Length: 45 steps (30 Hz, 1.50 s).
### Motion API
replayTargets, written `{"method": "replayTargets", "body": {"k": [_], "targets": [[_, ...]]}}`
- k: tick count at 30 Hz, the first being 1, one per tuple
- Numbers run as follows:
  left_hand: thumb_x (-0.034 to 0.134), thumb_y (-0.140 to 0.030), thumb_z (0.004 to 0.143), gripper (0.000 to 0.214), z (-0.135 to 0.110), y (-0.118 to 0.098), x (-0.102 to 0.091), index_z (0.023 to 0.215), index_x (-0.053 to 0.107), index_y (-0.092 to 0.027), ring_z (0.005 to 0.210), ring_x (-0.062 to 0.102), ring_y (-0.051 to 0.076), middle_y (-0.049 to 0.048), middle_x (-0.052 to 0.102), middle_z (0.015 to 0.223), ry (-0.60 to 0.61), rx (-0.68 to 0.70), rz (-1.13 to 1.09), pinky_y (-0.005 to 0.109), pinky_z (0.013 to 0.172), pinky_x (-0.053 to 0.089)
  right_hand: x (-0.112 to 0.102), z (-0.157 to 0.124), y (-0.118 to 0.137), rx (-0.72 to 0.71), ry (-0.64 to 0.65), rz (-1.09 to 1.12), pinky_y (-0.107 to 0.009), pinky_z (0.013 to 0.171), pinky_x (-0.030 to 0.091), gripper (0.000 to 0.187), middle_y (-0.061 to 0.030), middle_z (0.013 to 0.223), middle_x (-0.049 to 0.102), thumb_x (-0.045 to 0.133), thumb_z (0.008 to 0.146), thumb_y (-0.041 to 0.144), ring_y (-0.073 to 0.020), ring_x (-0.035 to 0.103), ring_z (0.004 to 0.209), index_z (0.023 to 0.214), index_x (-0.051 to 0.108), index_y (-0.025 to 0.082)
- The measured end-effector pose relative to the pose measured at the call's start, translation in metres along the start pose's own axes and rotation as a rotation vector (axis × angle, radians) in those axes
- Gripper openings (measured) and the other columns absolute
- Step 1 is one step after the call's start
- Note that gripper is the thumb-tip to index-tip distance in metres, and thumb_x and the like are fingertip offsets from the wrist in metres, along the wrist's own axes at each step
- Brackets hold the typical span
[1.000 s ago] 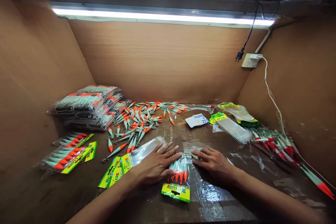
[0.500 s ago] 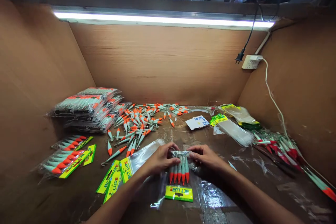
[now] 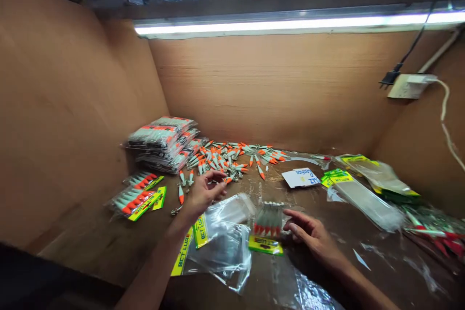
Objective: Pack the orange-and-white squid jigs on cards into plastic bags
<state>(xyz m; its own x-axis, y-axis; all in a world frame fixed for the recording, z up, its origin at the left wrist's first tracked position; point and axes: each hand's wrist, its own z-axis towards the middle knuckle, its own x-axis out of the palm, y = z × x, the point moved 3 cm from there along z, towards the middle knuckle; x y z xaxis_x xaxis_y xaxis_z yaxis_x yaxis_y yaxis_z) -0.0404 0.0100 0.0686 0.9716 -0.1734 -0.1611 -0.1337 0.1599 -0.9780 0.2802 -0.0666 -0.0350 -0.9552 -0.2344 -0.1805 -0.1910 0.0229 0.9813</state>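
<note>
A clear packet of orange-tipped lures (image 3: pixel 268 226) with a yellow-green label lies on the brown table (image 3: pixel 109 247) in front of me. My right hand (image 3: pixel 308 233) rests just right of it, fingers loosely spread, touching its edge. My left hand (image 3: pixel 204 192) is raised over the near edge of the loose lure pile (image 3: pixel 225 157), fingers curled; what they hold, if anything, is blurred. Empty clear bags with yellow labels (image 3: pixel 218 242) lie under my left forearm.
Stacked filled packets (image 3: pixel 163 143) sit at the back left, with more filled packets (image 3: pixel 140 197) nearer. A white card (image 3: pixel 301 178), empty bags (image 3: pixel 363 193) and red-tipped lures (image 3: pixel 436 232) lie at the right. A wall socket with a plug (image 3: pixel 409 85) hangs on the right wall.
Both hands let go of the packet's top. My left hand moved up and back to the loose lure pile; my right hand dropped beside the packet. The view swung left.
</note>
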Motion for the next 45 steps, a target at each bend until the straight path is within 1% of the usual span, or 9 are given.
{"method": "replayTargets", "body": {"k": [4,10,14,18,21,25,31,40,45], "targets": [[0.071,-0.045,0.081,0.052,-0.017,0.006,-0.011,0.123,0.058,-0.017,0.1,0.063,0.023,0.0106,0.063,0.11,0.004,0.043,0.205,0.032,0.083,0.053,0.005,0.007,-0.005,0.02,-0.011,0.056,-0.012,0.061,0.042,0.073,-0.0086,0.094,0.059,0.064,0.083,0.061,-0.0027,0.048,0.068,0.133,0.054,0.01],[0.077,-0.041,0.077,0.088,-0.059,0.027,0.094,0.151,0.033,-0.024,0.118,0.056,0.028,0.013,0.055,0.133,0.238,0.042,0.317,0.037,0.1,0.046,0.009,0.008,0.007,-0.01,-0.118,0.042,-0.011,0.058,0.035,0.059,-0.0051,0.078,0.055,0.065,0.081,0.061,-0.0009,0.042,0.062,0.097,0.068,0.005],[0.076,-0.048,0.078,0.093,-0.056,0.031,0.129,0.153,0.028,-0.02,0.104,0.062,0.027,0.0118,0.064,0.116,0.264,-0.046,0.026,0.036,0.093,0.049,0.003,0.002,0.015,-0.191,-0.107,0.038,-0.011,0.073,0.041,0.048,-0.0064,0.084,0.056,0.067,0.083,0.053,-0.0039,0.049,0.079,0.082,0.069,0.005],[0.076,-0.048,0.078,0.053,-0.049,0.026,0.137,0.117,0.064,-0.014,0.097,0.064,0.025,0.0104,0.068,0.106,0.391,-0.117,-0.341,0.032,0.088,0.05,0.003,0.001,0.013,-0.173,-0.032,0.121,-0.011,0.069,0.043,0.052,-0.0075,0.092,0.057,0.066,0.082,0.056,-0.0054,0.052,0.08,0.101,0.067,0.007],[0.078,-0.044,0.077,0.044,-0.049,0.03,0.138,0.106,0.065,-0.013,0.09,0.065,0.022,0.0097,0.069,0.101,0.279,-0.157,-0.42,0.031,0.084,0.052,-0.001,0.0,0.013,-0.113,-0.187,0.102,-0.013,0.064,0.045,0.069,-0.0081,0.1,0.058,0.068,0.081,0.058,-0.005,0.053,0.074,0.131,0.054,0.012],[0.074,-0.043,0.081,0.038,-0.05,0.037,0.139,0.101,0.062,-0.014,0.086,0.065,0.02,0.0076,0.069,0.095,0.058,-0.134,-0.29,0.029,0.079,0.052,-0.005,-0.012,0.027,-0.215,-0.448,-0.136,-0.014,0.078,0.049,0.049,-0.0087,0.099,0.06,0.065,0.086,0.053,-0.0082,0.058,0.088,0.113,0.067,0.012],[0.074,-0.047,0.081,0.037,-0.051,0.031,0.147,0.092,0.059,-0.015,0.074,0.063,0.019,0.0046,0.066,0.08,0.097,-0.025,-0.105,0.025,0.065,0.049,0.005,-0.021,0.043,-0.298,-0.356,-0.21,-0.019,0.094,0.049,0.041,-0.0076,0.113,0.061,0.058,0.092,0.05,-0.0112,0.059,0.103,0.113,0.072,0.018],[0.074,-0.044,0.082,0.033,-0.056,0.021,0.153,0.09,0.061,-0.014,0.072,0.06,0.017,0.0037,0.065,0.08,0.151,-0.016,-0.132,0.023,0.064,0.047,0.0,-0.025,0.046,-0.23,-0.329,-0.121,-0.013,0.077,0.044,0.05,-0.0065,0.084,0.061,0.057,0.091,0.054,-0.0059,0.054,0.079,0.079,0.066,0.007],[0.078,-0.038,0.079,0.034,-0.055,0.024,0.15,0.095,0.065,-0.011,0.082,0.064,0.019,0.0075,0.068,0.09,0.099,-0.087,-0.308,0.025,0.075,0.052,-0.005,-0.029,0.053,-0.209,-0.344,-0.209,-0.018,0.093,0.047,0.055,-0.0089,0.113,0.06,0.051,0.093,0.057,-0.0107,0.058,0.1,0.12,0.066,0.011]]}}
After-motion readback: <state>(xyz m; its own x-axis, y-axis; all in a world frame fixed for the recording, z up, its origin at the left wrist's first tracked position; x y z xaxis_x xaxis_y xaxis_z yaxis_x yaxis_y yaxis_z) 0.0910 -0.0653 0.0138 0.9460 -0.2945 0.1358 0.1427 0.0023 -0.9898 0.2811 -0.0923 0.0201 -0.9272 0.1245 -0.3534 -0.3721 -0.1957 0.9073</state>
